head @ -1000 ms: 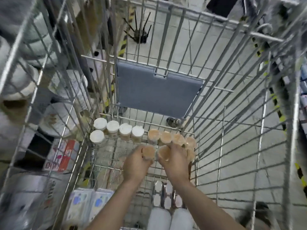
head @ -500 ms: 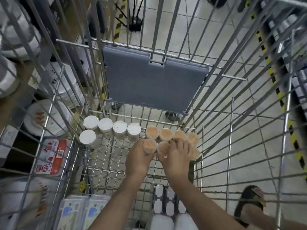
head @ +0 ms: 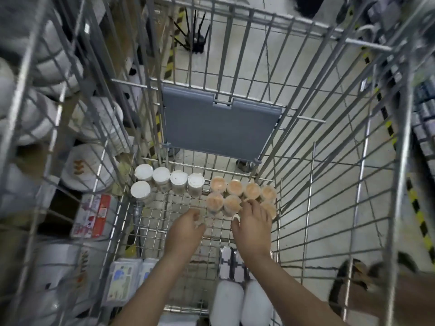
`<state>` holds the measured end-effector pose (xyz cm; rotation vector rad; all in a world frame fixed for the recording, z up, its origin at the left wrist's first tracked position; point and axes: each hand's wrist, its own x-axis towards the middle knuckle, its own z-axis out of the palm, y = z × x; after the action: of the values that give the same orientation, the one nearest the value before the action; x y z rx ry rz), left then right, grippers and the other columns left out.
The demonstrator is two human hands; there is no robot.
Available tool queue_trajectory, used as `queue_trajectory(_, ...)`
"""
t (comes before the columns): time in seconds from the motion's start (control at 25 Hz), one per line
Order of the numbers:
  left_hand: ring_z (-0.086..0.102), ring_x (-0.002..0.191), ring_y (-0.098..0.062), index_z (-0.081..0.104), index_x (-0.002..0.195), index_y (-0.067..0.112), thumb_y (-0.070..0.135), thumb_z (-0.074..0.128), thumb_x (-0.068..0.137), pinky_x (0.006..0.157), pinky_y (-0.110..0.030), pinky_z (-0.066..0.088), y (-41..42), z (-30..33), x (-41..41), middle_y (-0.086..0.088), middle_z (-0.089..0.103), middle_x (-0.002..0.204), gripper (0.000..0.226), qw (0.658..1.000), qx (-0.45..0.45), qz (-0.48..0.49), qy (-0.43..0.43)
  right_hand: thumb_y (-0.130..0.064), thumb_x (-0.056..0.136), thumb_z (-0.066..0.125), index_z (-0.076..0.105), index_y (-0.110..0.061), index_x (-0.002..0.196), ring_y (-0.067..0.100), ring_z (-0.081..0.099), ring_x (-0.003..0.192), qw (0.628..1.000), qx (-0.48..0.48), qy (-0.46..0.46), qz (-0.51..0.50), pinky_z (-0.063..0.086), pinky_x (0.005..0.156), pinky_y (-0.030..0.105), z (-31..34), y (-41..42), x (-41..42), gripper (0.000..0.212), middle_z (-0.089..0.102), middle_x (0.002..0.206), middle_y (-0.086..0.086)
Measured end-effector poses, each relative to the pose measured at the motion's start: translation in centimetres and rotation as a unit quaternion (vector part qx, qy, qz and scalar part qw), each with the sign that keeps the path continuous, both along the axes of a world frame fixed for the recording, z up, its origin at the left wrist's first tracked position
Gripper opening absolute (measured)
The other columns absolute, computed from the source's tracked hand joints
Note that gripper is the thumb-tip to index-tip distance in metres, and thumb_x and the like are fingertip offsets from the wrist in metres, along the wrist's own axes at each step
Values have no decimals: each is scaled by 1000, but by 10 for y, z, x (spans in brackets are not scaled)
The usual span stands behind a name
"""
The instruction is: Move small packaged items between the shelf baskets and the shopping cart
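Observation:
I look down into a wire shopping cart. At the far end of its floor stand several small jars with orange lids in two rows, beside several jars with white lids to their left. My left hand hovers over the cart floor just short of the orange jars, fingers loosely curled and holding nothing. My right hand reaches over the near row of orange jars, fingers relaxed, fingertips touching or just above the right-hand jars. Neither hand holds a jar.
A grey plastic flap hangs on the cart's far wall. White bottles and boxed packs lie at the cart's near end. Shelves with stacked plates and a red-and-white box stand to the left. A sandalled foot shows at the right.
Both hands have let go of the two orange-lidded jars, which now stand in the near row. The hands have drawn back toward me.

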<state>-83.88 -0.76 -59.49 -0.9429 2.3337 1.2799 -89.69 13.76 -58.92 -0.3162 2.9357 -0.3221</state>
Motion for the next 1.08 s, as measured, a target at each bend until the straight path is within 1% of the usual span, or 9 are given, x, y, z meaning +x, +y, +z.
queue_trajectory(0.12, 59, 109, -19, 55, 129, 15, 22, 58, 90, 92, -30, 46, -16, 40, 32, -1, 61, 126, 39, 997, -23, -58, -43, -17, 78, 66, 62, -11, 115, 29, 56, 112, 999, -4, -23, 27, 37, 103, 46, 39, 6, 25, 38, 61, 118, 8)
queue_trajectory(0.2, 57, 115, -19, 53, 131, 14, 22, 55, 92, 94, -28, 44, -23, 78, 57, -2, 59, 129, 40, 992, -51, -104, -52, -21, 89, 55, 52, -14, 129, 23, 47, 123, 995, -1, -81, 65, 26, 111, 42, 78, 12, 47, 41, 54, 130, 3)
queue_trajectory(0.28, 56, 115, -17, 50, 133, 17, 24, 52, 95, 93, -27, 45, -24, 117, 86, 1, 57, 131, 39, 987, -67, -136, -54, -27, 96, 44, 46, -19, 133, 16, 41, 127, 986, 9, -137, 93, 20, 114, 35, 113, 21, 72, 38, 49, 133, -3)
queue_trajectory(0.44, 55, 117, -14, 47, 136, 23, 29, 48, 96, 91, -24, 43, -14, 190, 147, 4, 55, 135, 40, 976, -86, -191, -53, -33, 97, 46, 51, -22, 130, 14, 50, 121, 969, -14, -228, 88, 32, 104, 30, 176, 46, 133, 36, 56, 131, -5)
queue_trajectory(0.6, 61, 104, -10, 52, 132, 22, 31, 51, 95, 81, -21, 47, -5, 237, 198, 4, 61, 127, 38, 976, -75, -200, -27, -30, 95, 48, 55, -18, 126, 17, 59, 111, 960, -60, -271, 48, 45, 90, 28, 225, 66, 195, 34, 61, 126, 0)
queue_trajectory(0.76, 61, 102, -10, 55, 130, 20, 25, 57, 92, 86, -25, 49, 3, 271, 252, 3, 63, 122, 38, 984, -47, -175, -2, -29, 95, 49, 51, -19, 131, 16, 59, 108, 959, -105, -263, 28, 45, 87, 27, 265, 77, 249, 37, 61, 125, -1)
queue_trajectory(0.88, 59, 107, -11, 54, 129, 20, 23, 57, 93, 85, -21, 44, 14, 296, 296, 3, 62, 123, 37, 987, -44, -150, 28, -31, 95, 49, 54, -17, 127, 17, 56, 114, 956, -96, -269, 72, 43, 93, 27, 283, 78, 286, 35, 60, 127, 0)
queue_trajectory(1.0, 59, 105, -12, 57, 122, 18, 20, 59, 92, 83, -20, 42, 24, 316, 346, 2, 63, 115, 30, 995, -37, -70, 56, -32, 94, 49, 56, -17, 124, 18, 56, 114, 949, -93, -266, 142, 43, 91, 26, 299, 74, 316, 34, 61, 127, 1)
queue_trajectory(1.08, 60, 101, -12, 59, 110, 24, 17, 62, 89, 78, -14, 43, 30, 328, 385, 6, 63, 103, 22, 996, -36, 15, 79, -32, 94, 48, 54, -17, 126, 18, 57, 114, 939, -97, -268, 195, 43, 92, 26, 308, 69, 332, 36, 59, 129, 0)
